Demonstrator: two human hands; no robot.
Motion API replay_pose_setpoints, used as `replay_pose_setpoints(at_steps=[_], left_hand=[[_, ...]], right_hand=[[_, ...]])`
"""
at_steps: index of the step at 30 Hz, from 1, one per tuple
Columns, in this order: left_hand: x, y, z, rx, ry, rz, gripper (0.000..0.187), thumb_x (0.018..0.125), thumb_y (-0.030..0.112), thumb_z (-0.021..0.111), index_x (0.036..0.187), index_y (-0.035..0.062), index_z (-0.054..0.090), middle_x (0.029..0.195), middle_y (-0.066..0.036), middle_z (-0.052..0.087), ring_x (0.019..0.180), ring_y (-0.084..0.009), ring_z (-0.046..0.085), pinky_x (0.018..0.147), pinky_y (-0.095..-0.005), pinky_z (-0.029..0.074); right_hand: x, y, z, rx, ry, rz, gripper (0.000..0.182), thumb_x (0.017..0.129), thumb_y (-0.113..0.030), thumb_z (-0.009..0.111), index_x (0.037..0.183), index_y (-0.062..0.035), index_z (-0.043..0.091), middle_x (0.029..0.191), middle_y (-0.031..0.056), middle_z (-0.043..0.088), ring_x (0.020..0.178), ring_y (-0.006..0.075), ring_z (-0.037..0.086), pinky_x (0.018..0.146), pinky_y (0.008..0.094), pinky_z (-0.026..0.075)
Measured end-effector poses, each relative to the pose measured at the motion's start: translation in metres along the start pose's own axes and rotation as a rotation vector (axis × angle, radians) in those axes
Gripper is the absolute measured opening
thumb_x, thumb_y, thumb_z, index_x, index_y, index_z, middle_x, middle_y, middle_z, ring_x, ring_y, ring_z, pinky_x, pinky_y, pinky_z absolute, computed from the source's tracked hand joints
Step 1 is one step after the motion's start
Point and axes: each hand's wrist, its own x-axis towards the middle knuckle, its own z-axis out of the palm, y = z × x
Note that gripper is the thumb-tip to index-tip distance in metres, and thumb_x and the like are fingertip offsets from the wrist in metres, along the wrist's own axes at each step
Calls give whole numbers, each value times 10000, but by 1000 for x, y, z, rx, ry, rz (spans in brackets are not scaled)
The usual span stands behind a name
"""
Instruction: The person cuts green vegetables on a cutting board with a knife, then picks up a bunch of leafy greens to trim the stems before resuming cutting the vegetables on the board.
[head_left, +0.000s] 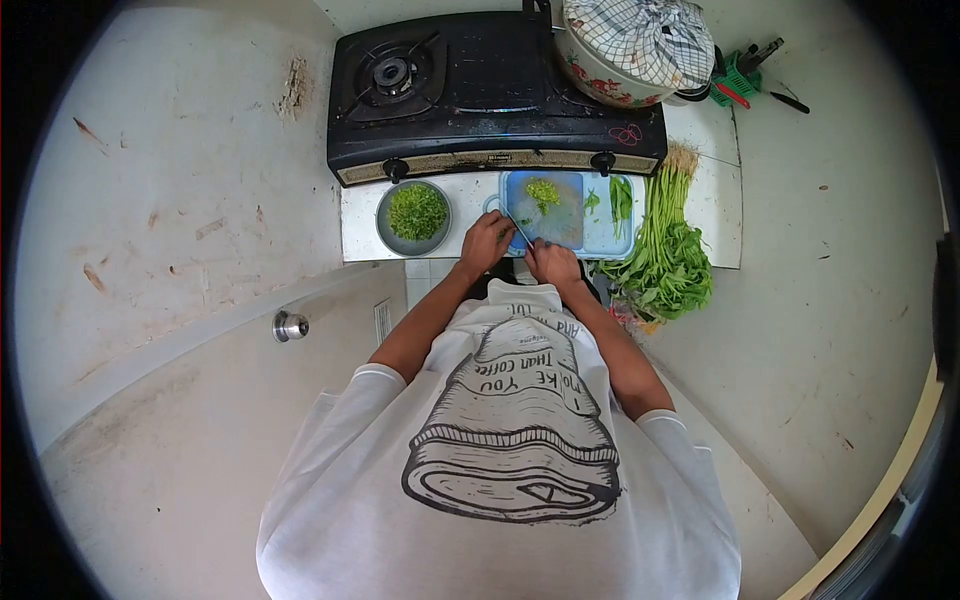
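My right hand (553, 262) is closed round the handle of a knife (521, 231). Its thin blade slants up and left over the near left part of a blue cutting board (572, 228). Just left of the blade, my left hand (488, 241) has its fingers bent together, pressing on green leaves that mostly hide beneath them. A small heap of chopped greens (542, 193) lies toward the board's far side. Cut leafy stems (621, 201) and small loose leaves (592, 202) rest at the right, in the light blue tray (628, 246) under the board.
A grey bowl (382, 232) full of chopped greens (418, 211) stands at left. A large bunch of leafy greens (672, 255) hangs over the counter edge at right. Behind are a black gas stove (480, 70), a cloth-covered flowered pot (610, 77) and a green basket (738, 82) with knives.
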Motion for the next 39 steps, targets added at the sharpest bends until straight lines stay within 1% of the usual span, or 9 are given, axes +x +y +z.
replay_pose_setpoints(at_steps=[6, 8, 12, 15, 17, 24, 26, 33, 39], left_hand=[[-4, 5, -4, 34, 23, 46, 119, 886, 95, 723, 997, 54, 737, 957, -105, 659, 917, -320, 650, 805, -429, 554], [-4, 4, -4, 57, 27, 75, 131, 880, 91, 743, 1001, 41, 736, 962, -115, 668, 918, -321, 663, 805, -431, 557], [-2, 1, -4, 88, -3, 128, 121, 894, 75, 722, 1009, 40, 737, 952, -115, 672, 909, -319, 654, 817, -422, 549], [2, 1, -5, 75, -13, 167, 108, 904, 69, 707, 1003, 38, 738, 947, -117, 672, 902, -321, 651, 820, -423, 545], [9, 3, -3, 64, -23, 185, 100, 911, 72, 699, 997, 37, 737, 947, -119, 672, 902, -323, 651, 818, -426, 545], [18, 7, 5, 46, -37, 89, 86, 896, 88, 714, 959, 42, 750, 935, -120, 664, 904, -324, 652, 823, -428, 544], [17, 7, 5, 43, -28, 76, 84, 888, 89, 721, 952, 45, 753, 931, -117, 661, 906, -325, 653, 823, -430, 544], [15, 5, 8, 11, -16, 59, 88, 875, 86, 731, 950, 42, 747, 928, -115, 655, 921, -327, 650, 833, -432, 541], [15, 6, 7, 19, -19, 68, 95, 869, 74, 735, 955, 34, 743, 939, -119, 658, 928, -333, 655, 840, -434, 544]], right_hand=[[-1, 5, 0, -17, -2, -12, 364, 997, -374, 585, 1037, -17, 640, 795, 268, 720, 743, 463, 717, 717, 554, 581], [-7, 13, -3, -26, -3, -45, 359, 1005, -375, 575, 1031, -24, 643, 786, 260, 719, 741, 458, 717, 714, 551, 582], [-9, 28, -19, -74, -20, -65, 366, 1023, -385, 547, 1034, -35, 653, 802, 251, 724, 761, 451, 720, 721, 543, 585], [-3, 37, -30, -106, -39, -24, 387, 1032, -400, 526, 1040, -38, 663, 843, 249, 731, 788, 446, 724, 737, 545, 586], [2, 44, -35, -107, -5, -8, 404, 1033, -409, 519, 1042, -34, 668, 860, 253, 732, 801, 446, 726, 747, 546, 586], [-1, 30, -37, -28, 28, 28, 413, 1033, -410, 518, 1030, -28, 677, 840, 273, 721, 809, 460, 721, 761, 548, 583], [-1, 28, -25, -2, 34, 28, 407, 1030, -408, 528, 1034, -30, 677, 830, 274, 719, 806, 462, 721, 760, 552, 582], [-11, 11, -14, 41, 71, 60, 398, 1027, -408, 541, 1017, -36, 684, 780, 266, 714, 759, 470, 718, 731, 553, 584], [-10, 11, -8, 17, 48, 62, 394, 1026, -407, 539, 1004, -42, 684, 775, 268, 713, 746, 467, 718, 722, 553, 585]])
